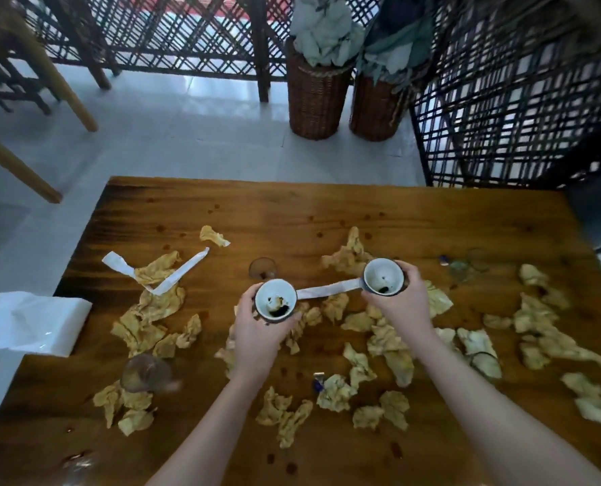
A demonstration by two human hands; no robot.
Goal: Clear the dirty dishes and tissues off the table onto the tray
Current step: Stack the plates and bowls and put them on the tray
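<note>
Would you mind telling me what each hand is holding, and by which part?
The left hand grips one small cup round its outer wall, below the rim; the right hand grips a second cup the same way.

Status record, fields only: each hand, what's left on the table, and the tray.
left hand: grips a cup with dark dregs
right hand: grips a second cup, also with dregs
table: stained tissues scattered widely, plus a white paper strip
glass: on the table just beyond the left hand's cup
tissue pack: overhangs the table's left edge
tray: not in view
</note>
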